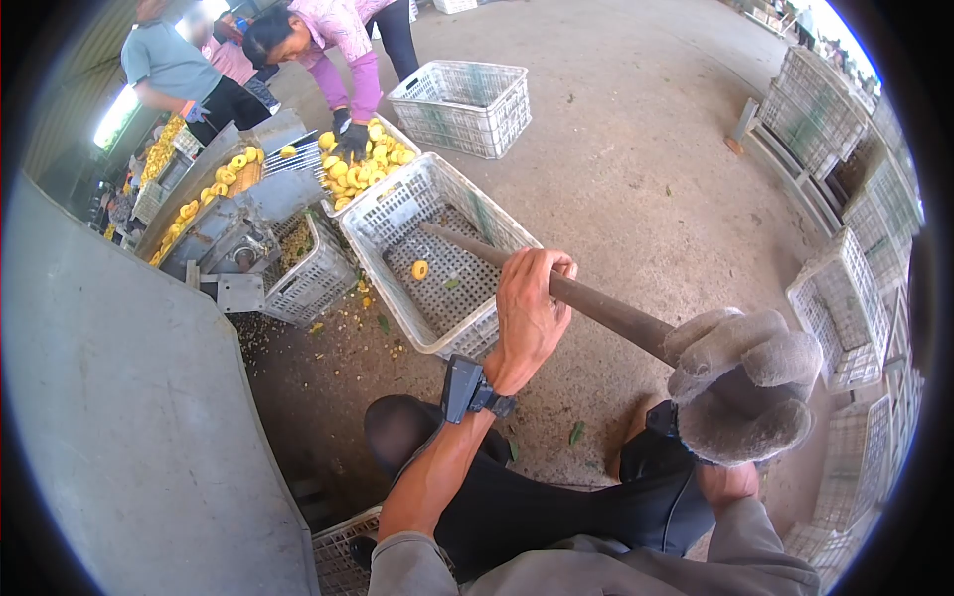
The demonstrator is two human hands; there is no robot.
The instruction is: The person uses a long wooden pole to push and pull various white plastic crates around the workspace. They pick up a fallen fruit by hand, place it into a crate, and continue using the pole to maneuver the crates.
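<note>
A long brown wooden pole (616, 320) runs from inside a grey plastic crate (370, 246) back toward me. My left hand (530, 313), bare and with a dark device strapped at the wrist, is wrapped round the pole's middle, just over the crate's near corner. Farther back, my right hand (743, 382) wears a grey knitted glove and curls its fingers around the thick near end. The pole's thin tip reaches over the crate floor, where one yellow fruit (420, 269) and a green leaf (452, 283) lie.
Beyond this crate, a person (323, 45) in dark gloves bends over a crate of yellow fruit (373, 164). A metal machine (243, 223) carries fruit at left, with a scrap-filled crate (316, 270) under it. Another crate (462, 104) stands behind; crate stacks (840, 303) line the right. A metal panel (119, 397) fills the near left.
</note>
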